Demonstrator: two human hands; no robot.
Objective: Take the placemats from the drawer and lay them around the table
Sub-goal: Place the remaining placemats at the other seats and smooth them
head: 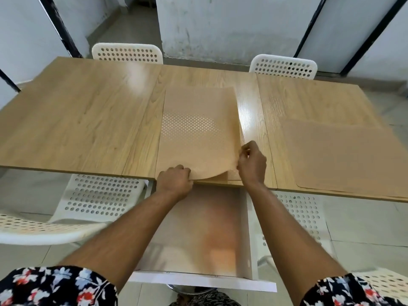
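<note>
A stack of tan placemats point(194, 138) lies on the middle of the wooden table point(77, 120), its near edge at the table's front. My left hand point(175, 181) grips the near edge of the stack. My right hand point(251, 164) pinches the top mat's near right corner and lifts it, so the mat curls up off the one beneath. Another tan placemat point(344, 155) lies flat at the table's right end. Below the table edge, the white drawer point(205, 281) stands pulled out between my forearms.
Two white perforated chairs point(127, 53) point(283, 66) stand at the far side. More white chairs sit on the near side, one at the left point(97, 197) and one at the right point(302, 215). White walls with black frames stand behind.
</note>
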